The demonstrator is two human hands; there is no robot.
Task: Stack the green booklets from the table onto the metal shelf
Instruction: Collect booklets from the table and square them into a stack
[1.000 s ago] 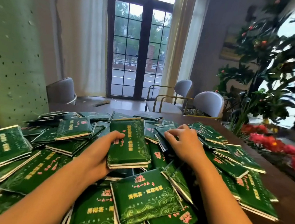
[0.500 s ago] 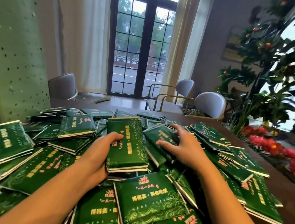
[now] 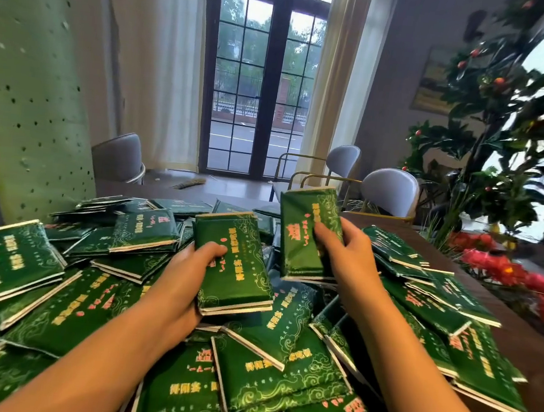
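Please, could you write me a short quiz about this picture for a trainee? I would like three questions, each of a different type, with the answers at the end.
1. True or false: the right hand is empty.
2. What does the left hand have in its grip? A) green booklets B) a red flower C) a pen
3. How many grey chairs stand beyond the table?

Key
1. False: it holds a raised booklet.
2. A
3. Three
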